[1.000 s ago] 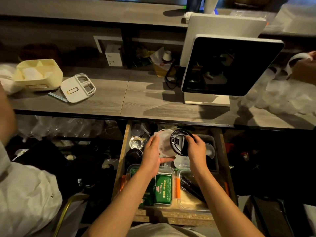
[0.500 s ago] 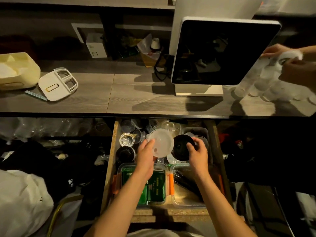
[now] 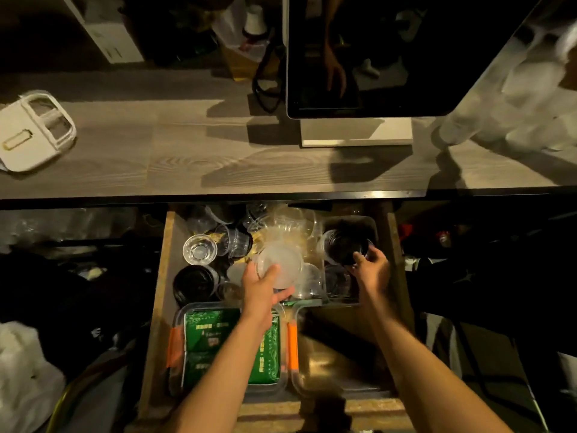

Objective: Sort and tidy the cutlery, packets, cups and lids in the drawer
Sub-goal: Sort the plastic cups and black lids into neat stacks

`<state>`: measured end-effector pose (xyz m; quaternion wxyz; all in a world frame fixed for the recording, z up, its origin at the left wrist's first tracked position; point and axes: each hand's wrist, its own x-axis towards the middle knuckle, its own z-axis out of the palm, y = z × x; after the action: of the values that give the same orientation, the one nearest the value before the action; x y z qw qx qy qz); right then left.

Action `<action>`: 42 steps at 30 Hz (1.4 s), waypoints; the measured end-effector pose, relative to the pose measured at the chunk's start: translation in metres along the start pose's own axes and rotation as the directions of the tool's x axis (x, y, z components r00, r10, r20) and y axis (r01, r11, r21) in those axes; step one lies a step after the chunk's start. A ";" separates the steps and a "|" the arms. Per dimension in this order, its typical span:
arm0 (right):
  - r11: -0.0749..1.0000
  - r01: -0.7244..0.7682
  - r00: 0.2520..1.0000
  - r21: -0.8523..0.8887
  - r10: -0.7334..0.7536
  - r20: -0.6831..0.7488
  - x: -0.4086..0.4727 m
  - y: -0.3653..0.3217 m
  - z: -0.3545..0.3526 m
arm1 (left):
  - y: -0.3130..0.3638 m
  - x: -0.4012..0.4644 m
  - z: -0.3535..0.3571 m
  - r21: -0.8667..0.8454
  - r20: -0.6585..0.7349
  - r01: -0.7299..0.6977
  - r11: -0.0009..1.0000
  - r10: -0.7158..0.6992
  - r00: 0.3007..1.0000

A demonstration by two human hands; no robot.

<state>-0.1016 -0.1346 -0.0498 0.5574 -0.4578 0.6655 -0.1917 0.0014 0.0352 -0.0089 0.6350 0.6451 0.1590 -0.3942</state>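
Below, left hand (image 3: 262,289) grips clear lid (image 3: 279,264); right hand (image 3: 371,270) pinches black lid (image 3: 343,246) over grey bin (image 3: 371,223).

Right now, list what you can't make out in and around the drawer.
- Head view: green packets, print too small to read.
- Drawer's back under the counter edge: clear cups in shadow, uncountable.
- Right container: contents lost in glare.
- Top right, clear plastic stack: motion-blurred.

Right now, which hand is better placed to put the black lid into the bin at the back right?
The right hand: its grip already pinches the black lid over that bin. The left hand holds the clear lid, further left.
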 end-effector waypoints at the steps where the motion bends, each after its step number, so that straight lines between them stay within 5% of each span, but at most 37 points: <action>1: 1.000 0.004 1.000 -0.004 -0.004 -0.006 0.007 0.003 -0.001 | -0.003 0.005 0.003 -0.003 -0.010 0.016 1.000 -0.016 1.000; 4: 0.992 0.053 0.998 -0.110 -0.057 -0.031 0.011 0.003 -0.006 | -0.010 0.018 0.007 -0.046 -0.042 0.056 0.997 -0.058 0.997; 10: 0.839 0.419 0.903 -0.346 -0.426 0.061 -0.020 0.021 -0.019 | -0.013 0.021 0.000 -0.106 -0.049 0.089 0.990 -0.095 0.994; 16: 0.812 0.492 0.825 -0.313 -0.321 0.464 -0.046 0.028 0.013 | -0.014 0.020 -0.018 -0.107 -0.148 0.005 0.994 -0.021 0.989; 20: 0.820 0.494 0.800 -0.290 -0.298 0.521 -0.045 0.017 0.055 | -0.008 0.030 -0.036 -0.133 -0.170 -0.025 0.991 0.002 0.985; 28: 0.623 0.598 0.786 -0.505 -0.332 0.521 -0.032 0.019 0.123 | -0.003 0.054 -0.068 -0.105 -0.197 -0.074 0.992 0.052 0.979; 33: 0.745 0.519 0.832 -0.419 -0.328 0.447 -0.036 0.033 0.126 | -0.006 0.058 -0.082 -0.144 -0.148 -0.038 0.989 0.016 0.989; 39: 0.943 0.320 0.905 -0.086 -0.277 0.324 -0.057 0.026 0.106 | -0.003 0.055 -0.090 -0.139 -0.145 -0.074 0.987 0.054 0.988; 42: 0.971 0.229 0.894 0.073 -0.240 0.378 -0.067 0.016 0.095 | 0.002 0.052 -0.092 -0.108 -0.129 -0.065 0.992 0.051 0.990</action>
<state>-0.0230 -0.0470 -0.0534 0.6558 -0.5558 0.4807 -0.1729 0.0643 0.1068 -0.0557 0.6699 0.6365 0.2019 -0.3245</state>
